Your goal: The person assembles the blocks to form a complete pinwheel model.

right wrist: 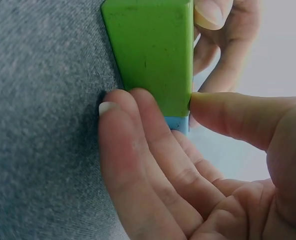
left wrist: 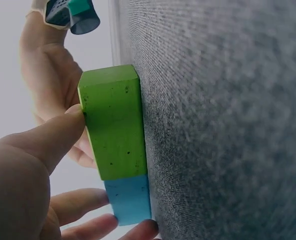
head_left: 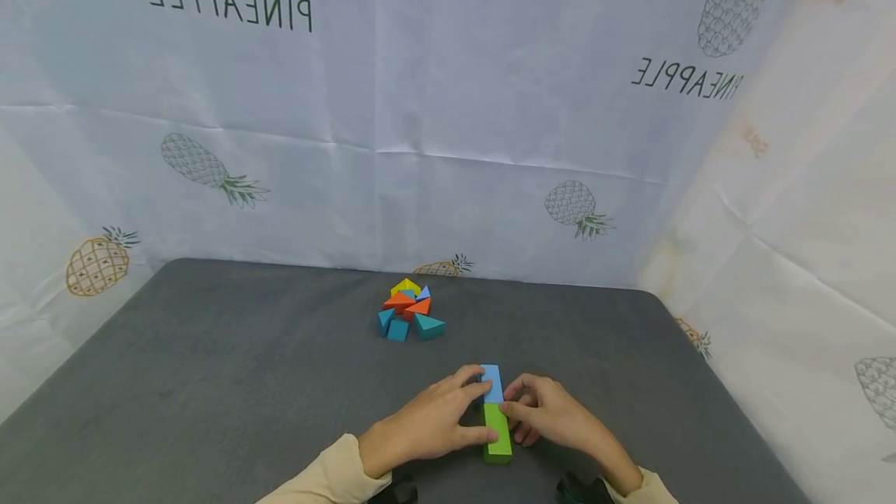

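A green rectangular block (head_left: 498,435) and a light blue block (head_left: 493,387) lie end to end on the dark grey table, with the green one nearer me. From the left, my left hand (head_left: 432,417) spans both: its thumb touches the green block's top edge, while its spread fingers rest along the blue block and near its far end. My right hand (head_left: 554,415) is on the other side. Its thumb touches the green block's upper edge near the joint, and its extended fingertips (right wrist: 119,127) lie low against the green side, close to the tabletop.
Farther back on the table (head_left: 245,364) is a cluster of small blocks, among them a yellow one (head_left: 405,285), orange-red triangles (head_left: 399,302) and several teal pieces, such as a triangle (head_left: 429,327). A white curtain (head_left: 462,84) printed with pineapples hangs behind the table.
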A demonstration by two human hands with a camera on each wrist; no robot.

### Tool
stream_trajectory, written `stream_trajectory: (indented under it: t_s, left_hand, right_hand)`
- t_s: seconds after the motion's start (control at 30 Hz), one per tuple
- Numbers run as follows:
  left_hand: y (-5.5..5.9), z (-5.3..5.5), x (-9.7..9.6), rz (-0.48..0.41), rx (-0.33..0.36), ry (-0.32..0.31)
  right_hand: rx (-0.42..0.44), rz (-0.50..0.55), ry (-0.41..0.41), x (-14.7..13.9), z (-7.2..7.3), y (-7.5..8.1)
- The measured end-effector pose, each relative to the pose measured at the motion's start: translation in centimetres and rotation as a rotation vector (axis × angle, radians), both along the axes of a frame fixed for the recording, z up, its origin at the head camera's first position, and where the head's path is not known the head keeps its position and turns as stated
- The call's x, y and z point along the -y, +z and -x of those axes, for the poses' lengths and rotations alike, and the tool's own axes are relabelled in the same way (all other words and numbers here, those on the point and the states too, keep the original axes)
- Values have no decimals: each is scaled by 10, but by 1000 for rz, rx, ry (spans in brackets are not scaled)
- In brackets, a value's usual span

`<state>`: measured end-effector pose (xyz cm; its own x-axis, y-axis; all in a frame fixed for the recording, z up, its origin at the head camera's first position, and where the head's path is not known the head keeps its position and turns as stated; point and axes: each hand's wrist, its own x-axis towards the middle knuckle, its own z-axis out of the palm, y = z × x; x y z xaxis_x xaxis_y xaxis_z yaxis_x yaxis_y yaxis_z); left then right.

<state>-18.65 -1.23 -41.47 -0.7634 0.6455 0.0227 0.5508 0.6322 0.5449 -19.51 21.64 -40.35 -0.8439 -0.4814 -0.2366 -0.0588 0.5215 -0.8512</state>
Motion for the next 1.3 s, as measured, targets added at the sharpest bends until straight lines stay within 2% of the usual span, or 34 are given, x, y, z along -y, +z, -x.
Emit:
stream_trajectory:
  t_s: [0.43, 0.63, 0.83, 1.1, 1.3]
  left_hand:
    - [-1, -2, -1, 24, -19, 2]
    - [-2, -1, 0, 22, -12, 0]
    - [0, -1, 0, 14, 9, 2]
    - [0, -1, -2, 22, 3, 2]
    - [-1, -1, -2, 21, 7, -7]
  right_hand:
    - [21, 4, 17, -1, 0, 0]
    - [-10, 4, 43, -3, 2, 4]
    - [-99, 5, 39, -10, 6, 4]
    - [-292, -27, 15, -12, 12, 4]
    - [-374, -23, 18, -7, 22, 5]
